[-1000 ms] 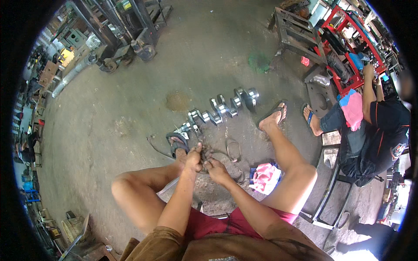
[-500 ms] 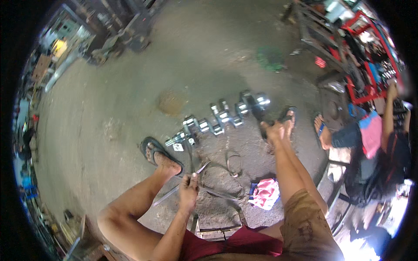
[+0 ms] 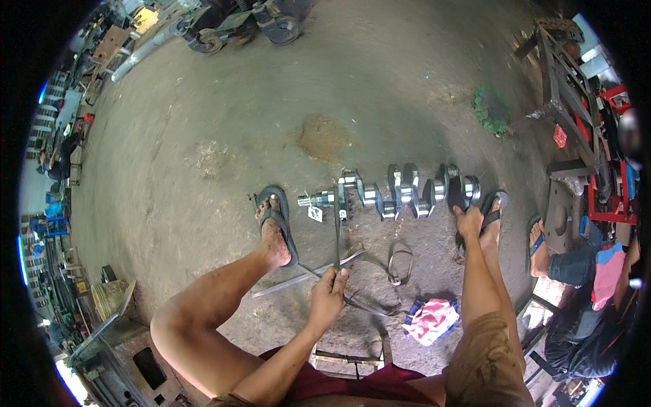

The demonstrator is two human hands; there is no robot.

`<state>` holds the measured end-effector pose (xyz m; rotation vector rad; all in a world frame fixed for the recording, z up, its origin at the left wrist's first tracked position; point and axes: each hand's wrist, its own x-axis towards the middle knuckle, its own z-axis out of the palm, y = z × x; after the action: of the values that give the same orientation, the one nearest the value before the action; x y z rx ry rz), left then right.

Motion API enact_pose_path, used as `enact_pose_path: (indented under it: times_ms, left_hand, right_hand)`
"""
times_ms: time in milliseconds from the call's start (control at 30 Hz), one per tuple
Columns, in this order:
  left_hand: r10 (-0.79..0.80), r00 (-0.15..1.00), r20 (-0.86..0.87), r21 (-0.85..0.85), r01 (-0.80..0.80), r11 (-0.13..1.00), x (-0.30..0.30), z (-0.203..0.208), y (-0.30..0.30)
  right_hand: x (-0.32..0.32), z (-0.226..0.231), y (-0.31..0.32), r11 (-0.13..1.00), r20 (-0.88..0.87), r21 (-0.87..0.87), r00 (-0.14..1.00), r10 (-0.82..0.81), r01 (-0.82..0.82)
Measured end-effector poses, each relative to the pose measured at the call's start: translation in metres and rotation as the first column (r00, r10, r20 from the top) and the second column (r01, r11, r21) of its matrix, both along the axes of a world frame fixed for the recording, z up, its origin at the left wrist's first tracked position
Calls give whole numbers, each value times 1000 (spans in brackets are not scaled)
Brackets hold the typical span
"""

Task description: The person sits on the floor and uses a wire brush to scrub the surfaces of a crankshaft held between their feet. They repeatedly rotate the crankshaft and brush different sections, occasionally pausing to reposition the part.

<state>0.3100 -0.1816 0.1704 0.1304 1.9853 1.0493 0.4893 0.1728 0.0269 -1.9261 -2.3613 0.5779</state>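
A shiny metal crankshaft [image 3: 407,195] lies crosswise at the floor between my sandalled feet, with a white tag [image 3: 315,214] tied at its left end. My left hand [image 3: 328,297] is closed round a narrow flat strap [image 3: 338,237]. From that hand the strap runs straight up to the crankshaft near its left end. My right hand [image 3: 469,222] is closed at the other end, on a dark strap-like band [image 3: 459,195] that lies against the crankshaft. Its fingers are partly hidden. More loose strapping [image 3: 369,260] curls on the ground below the crankshaft.
A pink and white cloth [image 3: 432,320] lies by my right leg. Beyond my right foot are another person's foot [image 3: 538,247] and a dark metal frame [image 3: 566,88]. Heavy machine parts [image 3: 244,30] stand at the far side. Clutter and metal items [image 3: 115,298] line the left.
The view has turned and shifted, so the crankshaft now appears more level and farther right. Both hands keep their grips, and the strap from my left hand looks straighter.
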Motion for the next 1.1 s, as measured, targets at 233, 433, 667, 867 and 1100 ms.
enact_pose_path:
  times_ms: [233, 433, 667, 867, 1100]
  left_hand:
    - [2, 999, -48, 12, -2, 1000, -5, 14, -17]
    - [58, 998, 24, 135, -61, 989, -8, 35, -32]
    - [164, 974, 156, 112, -182, 977, -21, 59, -26]
    - [121, 993, 16, 114, -122, 986, -52, 62, 5]
    - [117, 988, 104, 271, -142, 952, -43, 65, 31]
  right_hand:
    - [57, -7, -71, 995, 8, -60, 997, -82, 83]
    - [93, 9, -140, 988, 60, -77, 990, -130, 134]
    - [94, 50, -160, 985, 197, -152, 979, -51, 82]
    - [97, 46, -128, 971, 158, -235, 984, 78, -39]
    - [15, 72, -19, 948, 394, -292, 888, 238, -125]
